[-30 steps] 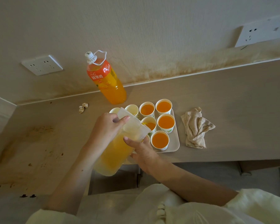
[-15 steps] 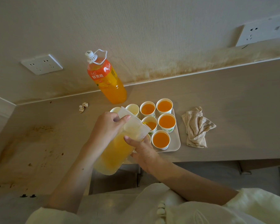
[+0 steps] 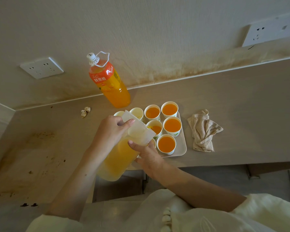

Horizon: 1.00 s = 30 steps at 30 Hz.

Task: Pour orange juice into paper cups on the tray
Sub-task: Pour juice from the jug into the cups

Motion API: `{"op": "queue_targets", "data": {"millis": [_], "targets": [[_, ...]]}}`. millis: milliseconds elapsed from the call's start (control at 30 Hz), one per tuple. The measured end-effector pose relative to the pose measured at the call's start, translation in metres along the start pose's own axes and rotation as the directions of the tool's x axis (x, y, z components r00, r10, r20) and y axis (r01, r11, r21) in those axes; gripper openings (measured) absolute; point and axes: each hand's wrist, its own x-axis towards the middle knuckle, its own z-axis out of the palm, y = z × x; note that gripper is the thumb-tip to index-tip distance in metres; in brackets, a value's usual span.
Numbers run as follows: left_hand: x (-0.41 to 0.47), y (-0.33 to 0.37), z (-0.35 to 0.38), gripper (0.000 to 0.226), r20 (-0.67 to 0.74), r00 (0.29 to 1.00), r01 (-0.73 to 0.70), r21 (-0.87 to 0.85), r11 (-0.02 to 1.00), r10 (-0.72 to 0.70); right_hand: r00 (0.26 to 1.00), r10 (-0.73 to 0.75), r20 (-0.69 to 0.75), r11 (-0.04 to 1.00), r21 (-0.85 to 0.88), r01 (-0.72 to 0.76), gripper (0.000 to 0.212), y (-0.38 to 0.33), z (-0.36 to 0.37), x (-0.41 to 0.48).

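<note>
Stained beige counter, tray w/ paper cups.
Left hand & right hand grip clear jug, tilted, orange juice streaming into middle cup; 4 cups full.

Clear plastic pitcher, half full of orange juice, tilted spout-first over a partly filled paper cup. Beige tray on the counter holds white paper cups: four filled cups near brimful, two empty cups at the rear left.
</note>
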Motion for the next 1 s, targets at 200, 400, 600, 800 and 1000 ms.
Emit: {"op": "queue_targets", "data": {"millis": [200,400,600,800,1000], "targets": [[-0.0013,0.0020,-0.0008,0.049,0.001,1.000,-0.006,0.005,1.000,0.006,1.000,-0.001,0.000,1.000,0.018,0.001,0.080,-0.0003,-0.0001,-0.0010],[-0.0028,0.0027,-0.0011,0.049,-0.005,1.000,-0.006,0.016,1.000,0.006,1.000,0.000,0.001,1.000,0.007,0.000,0.079,-0.0006,0.0003,-0.0032],[-0.0035,0.0044,-0.0011,0.048,0.000,1.000,-0.014,0.027,1.000,0.014,1.000,0.006,0.011,1.000,0.005,-0.006,0.085,0.0000,-0.0010,-0.0036],[-0.0041,0.0044,-0.0008,0.050,-0.003,1.000,-0.023,0.041,0.999,0.023,1.000,0.003,0.022,1.000,0.004,-0.003,0.092,0.0009,-0.0013,-0.0033],[-0.0052,0.0047,-0.0008,0.052,-0.008,1.000,-0.025,0.036,0.999,0.025,1.000,0.003,0.005,1.000,0.021,-0.003,0.085,0.0000,-0.0015,-0.0042]]}}
